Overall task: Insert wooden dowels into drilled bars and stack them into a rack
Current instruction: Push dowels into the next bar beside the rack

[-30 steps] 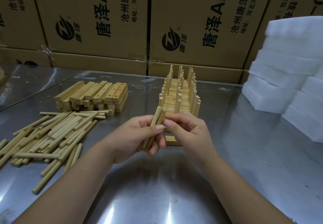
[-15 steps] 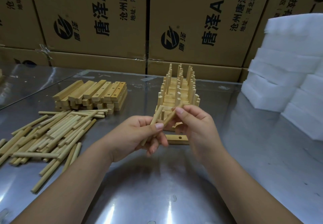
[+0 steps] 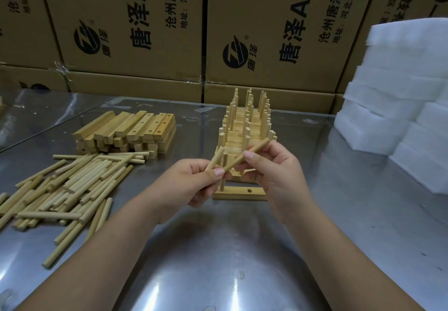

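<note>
- My left hand pinches one pale round wooden dowel between curled thumb and fingers, its tip raised.
- My right hand grips a second round wooden dowel, slanted, above the counter's near bar.
- That short pale wooden drilled bar lies flat on the shiny steel counter, with one upright dowel seated at its left end and at least one hole open.
- Just behind it, the rack of finished bars stands several tiers high, bristling with pegs.
- Plenty remains, by my reckoning: a stack of undowelled drilled bars and a loose heap of dowels wait to my left.
- Next comes filling this bar, then stacking it.
</note>
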